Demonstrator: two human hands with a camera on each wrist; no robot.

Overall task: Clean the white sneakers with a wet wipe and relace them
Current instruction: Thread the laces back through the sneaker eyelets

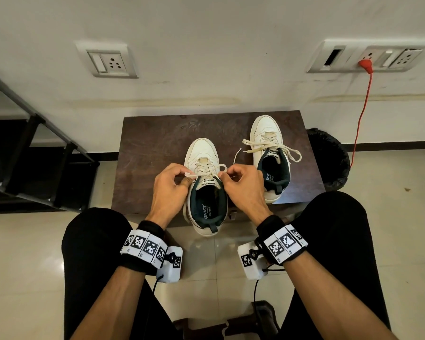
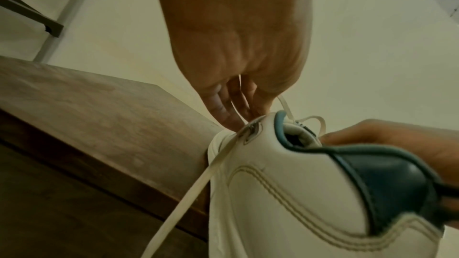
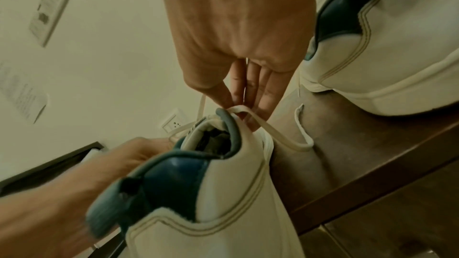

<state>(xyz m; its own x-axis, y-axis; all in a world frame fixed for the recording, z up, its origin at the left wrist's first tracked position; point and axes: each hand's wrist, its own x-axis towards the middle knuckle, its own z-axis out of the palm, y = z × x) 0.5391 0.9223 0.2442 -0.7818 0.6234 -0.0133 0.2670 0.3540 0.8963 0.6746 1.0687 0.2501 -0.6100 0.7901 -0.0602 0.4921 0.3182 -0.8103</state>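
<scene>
White leather sneakers sat on a dark wooden table (image 1: 152,148) as a seated person relaced them. At left, the left hand (image 1: 168,190) pinched one end of the lace (image 1: 207,169) over the near sneaker (image 1: 205,185); the right hand (image 1: 243,187) pinched the other end, fingers curled tight on both. Farther right stood the second sneaker (image 1: 270,155), its lace loosely tied. An uneven pull could drag one end back through its eyelet (the heel overhung the table edge, so a hard tug might also tip the shoe). No wipe was in view.
</scene>
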